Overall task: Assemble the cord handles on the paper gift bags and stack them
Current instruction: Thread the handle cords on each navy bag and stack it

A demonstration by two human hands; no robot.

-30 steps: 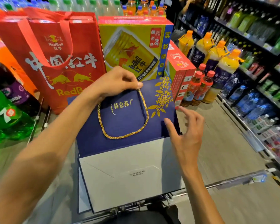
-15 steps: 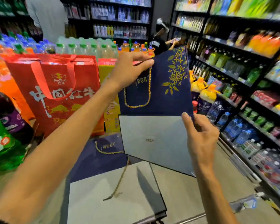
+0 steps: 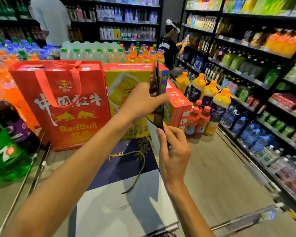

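Shop, RedBull bag [image 3: 61, 103], L/R hands [image 3: 143, 101] [image 3: 173, 147] grip navy bag [image 3: 157, 76]

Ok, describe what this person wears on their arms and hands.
No sleeves show; both arms are bare to the picture's edge. The left hand and the right hand carry no gloves, rings, watch or wristband that I can see.

The red bag [image 3: 63, 106] at ten o'clock bears a small "RedBull 红牛" logo up top, big white "中国红牛" across the middle and yellow "RedBull" below. The green bottle [image 3: 5, 159] at eight o'clock shows a white "7". Gold lettering on the flat navy gift bag [image 3: 120, 168] is too small to read.
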